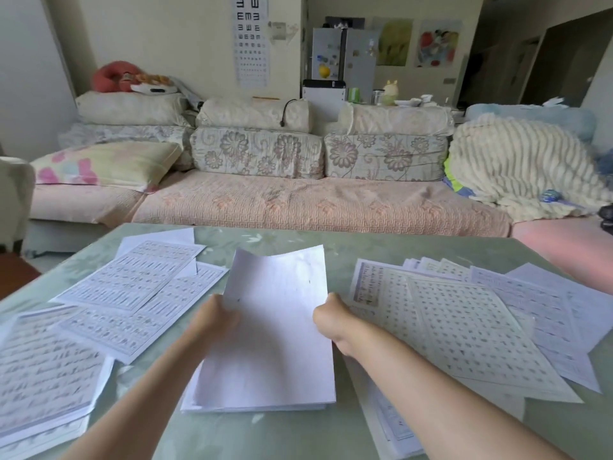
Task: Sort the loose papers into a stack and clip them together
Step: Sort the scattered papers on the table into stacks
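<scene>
A stack of white papers (272,343) stands tilted on its lower edge at the middle of the green table (292,433), blank side toward me. My left hand (215,318) grips the stack's left edge and my right hand (331,322) grips its right edge, fingers hidden behind the sheets. Loose printed sheets (132,287) lie spread on the left, and more printed sheets (464,327) overlap on the right. No clip is in view.
Another pile of handwritten-style pages (43,376) lies at the near left corner. A few sheets (391,426) lie under my right forearm. A sofa (282,200) with cushions and a blanket runs behind the table's far edge.
</scene>
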`<state>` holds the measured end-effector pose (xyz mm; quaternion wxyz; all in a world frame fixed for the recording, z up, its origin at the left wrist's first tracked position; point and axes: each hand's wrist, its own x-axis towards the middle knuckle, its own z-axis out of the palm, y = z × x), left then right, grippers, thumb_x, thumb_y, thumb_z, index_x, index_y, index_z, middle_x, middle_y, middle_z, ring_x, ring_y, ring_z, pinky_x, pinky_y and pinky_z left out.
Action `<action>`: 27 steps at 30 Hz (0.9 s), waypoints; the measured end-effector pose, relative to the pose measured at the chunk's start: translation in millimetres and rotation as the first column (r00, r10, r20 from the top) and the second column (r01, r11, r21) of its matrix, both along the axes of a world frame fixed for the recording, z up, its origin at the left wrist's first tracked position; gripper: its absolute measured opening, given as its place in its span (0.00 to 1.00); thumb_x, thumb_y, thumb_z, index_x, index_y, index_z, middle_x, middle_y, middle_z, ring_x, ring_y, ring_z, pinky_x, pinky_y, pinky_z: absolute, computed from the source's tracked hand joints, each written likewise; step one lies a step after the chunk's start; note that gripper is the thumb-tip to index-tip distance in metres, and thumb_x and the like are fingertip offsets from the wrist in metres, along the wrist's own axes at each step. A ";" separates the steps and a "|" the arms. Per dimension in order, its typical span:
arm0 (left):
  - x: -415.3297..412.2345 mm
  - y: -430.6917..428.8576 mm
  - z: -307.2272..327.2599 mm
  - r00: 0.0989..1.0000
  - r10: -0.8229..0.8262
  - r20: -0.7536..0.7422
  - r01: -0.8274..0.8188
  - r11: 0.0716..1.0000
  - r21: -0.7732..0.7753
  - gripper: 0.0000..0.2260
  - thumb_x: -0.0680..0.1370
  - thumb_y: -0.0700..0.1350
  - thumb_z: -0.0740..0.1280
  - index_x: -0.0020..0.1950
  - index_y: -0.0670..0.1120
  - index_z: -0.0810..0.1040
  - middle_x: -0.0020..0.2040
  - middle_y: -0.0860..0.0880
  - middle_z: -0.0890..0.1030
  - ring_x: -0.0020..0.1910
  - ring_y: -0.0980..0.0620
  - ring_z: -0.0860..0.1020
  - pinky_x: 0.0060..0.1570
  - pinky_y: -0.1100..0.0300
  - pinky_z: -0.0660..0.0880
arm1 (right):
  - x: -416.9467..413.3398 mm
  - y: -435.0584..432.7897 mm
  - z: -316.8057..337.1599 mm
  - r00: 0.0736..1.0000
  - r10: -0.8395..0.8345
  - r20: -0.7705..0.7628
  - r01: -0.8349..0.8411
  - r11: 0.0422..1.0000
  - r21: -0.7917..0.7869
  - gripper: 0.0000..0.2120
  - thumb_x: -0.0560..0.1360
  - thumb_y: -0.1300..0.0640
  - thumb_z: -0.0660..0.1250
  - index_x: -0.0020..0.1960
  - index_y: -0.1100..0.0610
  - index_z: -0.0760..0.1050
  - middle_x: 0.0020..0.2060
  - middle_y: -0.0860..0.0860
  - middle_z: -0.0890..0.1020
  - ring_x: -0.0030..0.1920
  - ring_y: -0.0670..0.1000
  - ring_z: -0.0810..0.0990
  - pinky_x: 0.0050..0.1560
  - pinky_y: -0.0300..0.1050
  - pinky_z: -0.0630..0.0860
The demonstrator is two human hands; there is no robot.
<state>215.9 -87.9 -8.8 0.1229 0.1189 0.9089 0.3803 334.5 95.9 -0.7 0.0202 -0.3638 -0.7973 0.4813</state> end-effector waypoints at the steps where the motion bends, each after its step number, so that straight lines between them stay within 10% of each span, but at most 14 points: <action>1: -5.2 -3.1 -4.4 1.000 0.005 -0.026 -0.006 0.998 -0.067 0.03 0.71 0.40 0.64 0.41 0.44 0.77 0.40 0.44 0.81 0.40 0.44 0.79 0.35 0.58 0.70 | -2.8 -6.5 -2.8 1.000 -0.001 0.011 0.001 1.000 0.021 0.23 0.79 0.63 0.54 0.74 0.63 0.57 0.74 0.58 0.61 0.72 0.57 0.62 0.70 0.49 0.60; 5: -19.9 -9.1 -25.4 0.987 -0.027 -0.155 -0.036 0.920 -0.389 0.17 0.75 0.51 0.66 0.61 0.45 0.74 0.61 0.40 0.75 0.63 0.42 0.71 0.60 0.57 0.66 | -9.5 -21.4 -12.1 0.989 0.012 0.147 -0.043 0.977 0.209 0.23 0.79 0.61 0.57 0.73 0.65 0.61 0.71 0.60 0.67 0.70 0.59 0.68 0.63 0.45 0.68; 10: -25.0 -10.6 -27.7 0.993 0.053 -0.108 -0.084 0.949 -0.304 0.16 0.77 0.52 0.64 0.56 0.40 0.75 0.56 0.40 0.79 0.57 0.41 0.76 0.52 0.56 0.72 | -16.1 -21.9 -14.1 0.966 0.010 0.260 -0.096 0.942 0.321 0.20 0.77 0.60 0.58 0.68 0.63 0.68 0.67 0.61 0.69 0.66 0.60 0.72 0.62 0.47 0.72; 14: -18.7 -8.8 -25.7 0.991 -0.001 -0.136 -0.044 0.943 -0.329 0.19 0.77 0.51 0.64 0.62 0.41 0.70 0.59 0.39 0.78 0.59 0.40 0.75 0.53 0.55 0.72 | -18.0 -15.2 -17.4 0.979 0.049 0.198 -0.103 0.956 0.275 0.11 0.73 0.62 0.59 0.55 0.61 0.72 0.53 0.57 0.75 0.50 0.56 0.78 0.39 0.40 0.71; 17: -9.2 -5.4 -22.5 0.978 -0.027 -0.207 -0.053 0.927 -0.372 0.20 0.77 0.49 0.63 0.65 0.40 0.67 0.63 0.39 0.74 0.64 0.39 0.70 0.59 0.54 0.68 | -12.4 -4.7 -13.7 0.991 0.065 0.117 -0.093 0.963 0.251 0.10 0.72 0.63 0.59 0.36 0.54 0.60 0.35 0.50 0.66 0.32 0.50 0.64 0.27 0.41 0.57; 20: -0.5 7.2 -15.0 0.949 -0.051 -0.312 -0.050 0.950 -0.307 0.23 0.77 0.49 0.63 0.70 0.42 0.66 0.67 0.40 0.71 0.67 0.39 0.65 0.65 0.52 0.63 | 5.7 15.9 1.3 0.995 0.080 0.054 -0.094 0.931 0.352 0.09 0.72 0.61 0.59 0.34 0.55 0.64 0.34 0.51 0.68 0.34 0.55 0.67 0.31 0.42 0.62; 22: 8.9 25.6 -10.9 0.916 -0.088 -0.392 0.023 0.986 -0.167 0.22 0.77 0.47 0.65 0.70 0.43 0.69 0.66 0.42 0.74 0.67 0.41 0.67 0.65 0.53 0.64 | 21.7 39.3 7.0 0.994 0.110 0.009 -0.106 0.923 0.370 0.10 0.75 0.60 0.60 0.50 0.58 0.80 0.49 0.57 0.80 0.51 0.60 0.78 0.50 0.44 0.74; 27: 54.9 100.1 -3.4 0.855 -0.294 -0.426 0.316 0.948 -0.020 0.16 0.76 0.45 0.65 0.64 0.45 0.74 0.58 0.46 0.78 0.58 0.45 0.76 0.59 0.55 0.72 | 77.2 104.0 10.1 0.995 0.069 0.079 -0.097 0.890 0.446 0.22 0.76 0.50 0.65 0.70 0.48 0.72 0.68 0.50 0.72 0.67 0.52 0.73 0.67 0.46 0.69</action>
